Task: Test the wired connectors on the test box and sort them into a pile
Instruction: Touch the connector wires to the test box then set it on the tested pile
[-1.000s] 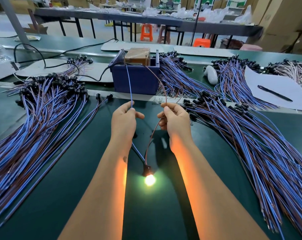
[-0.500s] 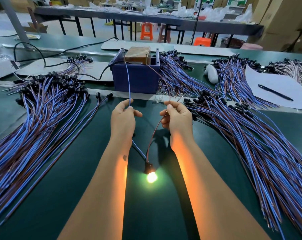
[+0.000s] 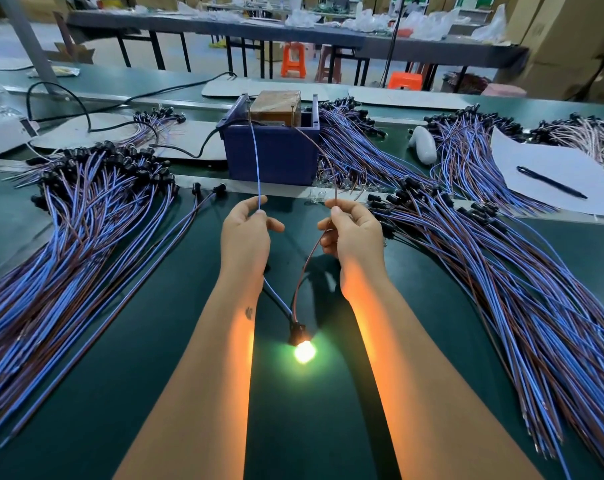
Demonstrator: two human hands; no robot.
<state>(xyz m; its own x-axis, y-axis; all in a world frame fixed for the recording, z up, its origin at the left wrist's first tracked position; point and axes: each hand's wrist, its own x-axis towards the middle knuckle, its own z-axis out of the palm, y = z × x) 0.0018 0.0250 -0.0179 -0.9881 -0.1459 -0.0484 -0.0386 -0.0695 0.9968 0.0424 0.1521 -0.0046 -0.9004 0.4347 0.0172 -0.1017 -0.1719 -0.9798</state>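
A dark green bench in a workshop (cartons far right). The left hand pinches a blue wire, the right hand a brown wire, both reaching the far test box; their connector's bulb glows near, between wire piles.

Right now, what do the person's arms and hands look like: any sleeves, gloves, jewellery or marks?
Both forearms are bare with no sleeves in view. The left hand and right hand have no gloves, rings or watch. A small dark mark sits on the left forearm near the wrist. Warm orange light falls on both inner forearms.
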